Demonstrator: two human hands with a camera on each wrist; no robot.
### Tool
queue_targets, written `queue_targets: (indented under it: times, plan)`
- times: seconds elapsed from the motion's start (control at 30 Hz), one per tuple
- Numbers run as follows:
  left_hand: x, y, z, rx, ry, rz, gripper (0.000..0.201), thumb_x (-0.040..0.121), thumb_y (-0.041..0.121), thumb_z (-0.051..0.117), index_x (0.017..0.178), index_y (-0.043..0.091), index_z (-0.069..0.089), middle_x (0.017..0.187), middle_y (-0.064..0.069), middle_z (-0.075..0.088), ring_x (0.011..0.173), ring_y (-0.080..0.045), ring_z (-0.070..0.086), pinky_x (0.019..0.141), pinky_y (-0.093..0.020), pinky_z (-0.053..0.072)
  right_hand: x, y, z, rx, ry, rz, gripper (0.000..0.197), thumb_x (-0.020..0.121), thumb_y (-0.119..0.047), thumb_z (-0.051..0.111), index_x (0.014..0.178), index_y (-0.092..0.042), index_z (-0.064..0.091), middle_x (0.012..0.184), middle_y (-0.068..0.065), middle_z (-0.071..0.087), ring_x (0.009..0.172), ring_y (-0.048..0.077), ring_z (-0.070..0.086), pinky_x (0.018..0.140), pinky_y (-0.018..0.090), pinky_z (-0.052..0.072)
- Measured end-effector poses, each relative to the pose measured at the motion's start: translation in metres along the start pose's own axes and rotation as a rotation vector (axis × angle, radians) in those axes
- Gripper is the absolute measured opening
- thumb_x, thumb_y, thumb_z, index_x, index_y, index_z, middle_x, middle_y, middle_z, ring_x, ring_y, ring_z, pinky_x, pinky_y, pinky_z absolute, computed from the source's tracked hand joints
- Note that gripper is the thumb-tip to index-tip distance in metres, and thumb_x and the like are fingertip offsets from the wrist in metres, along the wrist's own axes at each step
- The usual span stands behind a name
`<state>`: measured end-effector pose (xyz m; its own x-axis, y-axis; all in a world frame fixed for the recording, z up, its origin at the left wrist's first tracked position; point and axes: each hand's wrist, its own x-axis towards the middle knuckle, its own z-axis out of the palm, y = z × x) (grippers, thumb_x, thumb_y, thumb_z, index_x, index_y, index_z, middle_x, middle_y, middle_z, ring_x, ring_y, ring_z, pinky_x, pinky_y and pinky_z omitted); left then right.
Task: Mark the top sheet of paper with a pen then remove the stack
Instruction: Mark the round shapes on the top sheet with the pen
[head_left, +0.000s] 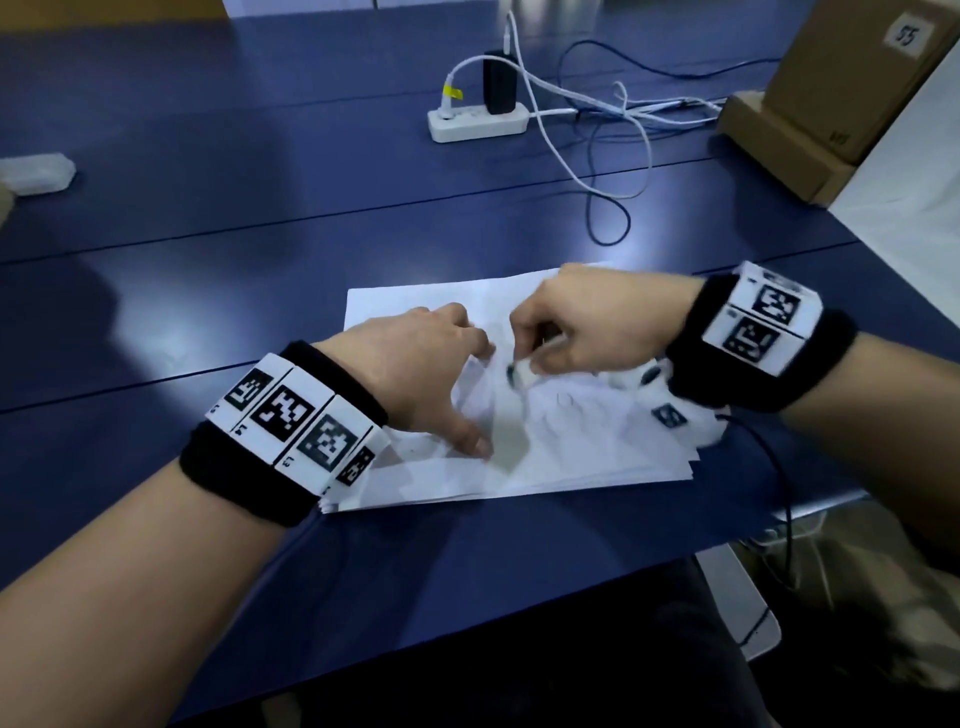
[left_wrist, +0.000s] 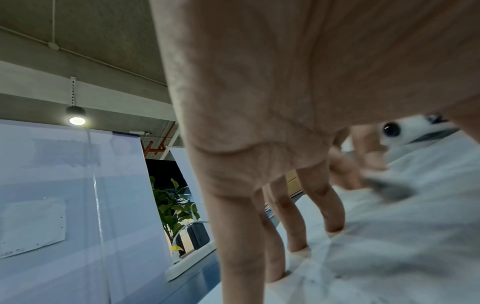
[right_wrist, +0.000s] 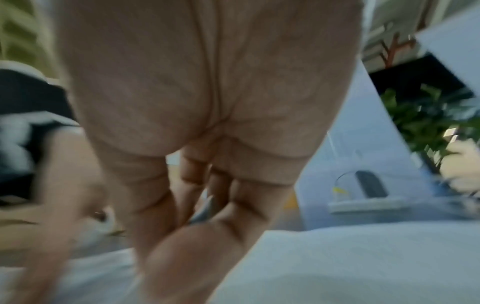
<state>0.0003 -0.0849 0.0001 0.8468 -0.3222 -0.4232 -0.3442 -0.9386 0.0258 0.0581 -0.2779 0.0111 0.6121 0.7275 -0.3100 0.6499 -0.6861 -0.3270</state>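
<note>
A stack of white paper lies on the blue table, near its front edge. My left hand rests on the top sheet with its fingers spread and straight, fingertips pressing the paper flat. Just to its right, my right hand pinches a pen whose dark tip points down at the sheet. The pen is blurred in every view. The left wrist view shows it as a dark smear. In the right wrist view it shows between the curled fingers.
A white power strip with a black adapter and white cables lies at the back centre. Cardboard boxes stand at the back right. A pale plastic object sits at the far left. A black cable hangs off the right edge.
</note>
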Motion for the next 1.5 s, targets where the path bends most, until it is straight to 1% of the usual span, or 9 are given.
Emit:
queue_targets:
  times: [0.13, 0.33, 0.5, 0.7, 0.87, 1.07, 1.27, 1.4, 1.5]
  plan:
    - [0.0, 0.001, 0.001, 0.0, 0.003, 0.003, 0.1, 0.056, 0.081, 0.07, 0.141, 0.037, 0.041, 0.13, 0.011, 0.041, 0.117, -0.017, 0.046, 0.093, -0.045, 0.05, -0.013, -0.018, 0.015, 0.022, -0.169, -0.093, 0.01, 0.086, -0.025, 0.07, 0.096, -0.026, 0.071, 0.077, -0.015, 0.068, 0.071, -0.001, 0.06, 0.069, 0.019, 0.05]
    - [0.0, 0.0, 0.001, -0.008, -0.004, 0.006, 0.106, 0.056, 0.08, 0.071, 0.146, 0.039, 0.034, 0.137, 0.011, 0.038, 0.123, -0.018, 0.044, 0.096, -0.047, 0.049, 0.007, 0.007, -0.006, -0.03, 0.033, 0.041, 0.012, 0.087, -0.023, 0.067, 0.099, -0.023, 0.071, 0.079, -0.009, 0.071, 0.059, 0.01, 0.066, 0.062, 0.028, 0.055]
    - [0.0, 0.001, 0.0, -0.002, -0.004, 0.003, 0.105, 0.056, 0.082, 0.07, 0.145, 0.038, 0.036, 0.134, 0.011, 0.039, 0.121, -0.017, 0.044, 0.093, -0.045, 0.05, -0.013, -0.01, 0.013, 0.04, -0.172, -0.073, 0.01, 0.086, -0.025, 0.069, 0.096, -0.026, 0.071, 0.079, -0.01, 0.071, 0.073, 0.01, 0.066, 0.068, 0.025, 0.053]
    - [0.002, 0.003, -0.003, 0.011, -0.023, -0.012, 0.106, 0.057, 0.079, 0.073, 0.146, 0.037, 0.034, 0.134, 0.009, 0.038, 0.121, -0.019, 0.044, 0.092, -0.047, 0.05, 0.006, 0.018, -0.009, 0.027, 0.047, 0.047, 0.009, 0.087, -0.023, 0.069, 0.095, -0.019, 0.071, 0.08, -0.003, 0.073, 0.053, 0.012, 0.065, 0.051, 0.024, 0.055]
    - [0.002, 0.003, -0.002, 0.003, -0.024, -0.007, 0.109, 0.053, 0.081, 0.072, 0.146, 0.038, 0.034, 0.134, 0.01, 0.037, 0.121, -0.018, 0.043, 0.094, -0.046, 0.05, -0.016, -0.004, 0.011, 0.097, -0.228, -0.051, 0.008, 0.087, -0.021, 0.069, 0.094, -0.025, 0.071, 0.072, -0.005, 0.072, 0.059, 0.011, 0.067, 0.06, 0.025, 0.056]
    - [0.004, 0.005, -0.005, 0.016, -0.043, -0.026, 0.108, 0.055, 0.078, 0.074, 0.146, 0.04, 0.031, 0.134, 0.009, 0.035, 0.121, -0.02, 0.041, 0.094, -0.047, 0.049, 0.003, 0.021, -0.009, 0.023, 0.048, 0.064, 0.007, 0.087, -0.022, 0.07, 0.093, -0.023, 0.071, 0.078, -0.004, 0.073, 0.055, 0.016, 0.068, 0.056, 0.031, 0.059]
    - [0.004, 0.007, -0.005, 0.018, -0.053, -0.02, 0.111, 0.054, 0.08, 0.074, 0.148, 0.043, 0.028, 0.136, 0.008, 0.034, 0.122, -0.02, 0.04, 0.096, -0.047, 0.049, -0.021, -0.003, 0.01, 0.039, -0.215, -0.064, 0.007, 0.086, -0.025, 0.07, 0.094, -0.025, 0.07, 0.075, -0.007, 0.071, 0.069, 0.012, 0.067, 0.064, 0.025, 0.054]
    - [0.006, 0.008, -0.009, 0.019, -0.073, -0.011, 0.107, 0.058, 0.075, 0.075, 0.148, 0.05, 0.023, 0.136, 0.006, 0.034, 0.123, -0.022, 0.04, 0.095, -0.047, 0.048, -0.004, 0.017, -0.009, 0.013, -0.03, 0.058, 0.008, 0.087, -0.027, 0.071, 0.094, -0.022, 0.071, 0.079, -0.003, 0.073, 0.057, 0.018, 0.068, 0.053, 0.026, 0.056]
    - [0.006, 0.006, -0.01, 0.027, -0.081, -0.019, 0.107, 0.057, 0.078, 0.073, 0.148, 0.052, 0.023, 0.136, 0.007, 0.033, 0.123, -0.022, 0.039, 0.096, -0.048, 0.048, -0.005, 0.023, -0.008, 0.021, 0.001, 0.049, 0.009, 0.085, -0.029, 0.07, 0.091, -0.024, 0.071, 0.08, -0.004, 0.074, 0.067, 0.021, 0.069, 0.064, 0.035, 0.06]
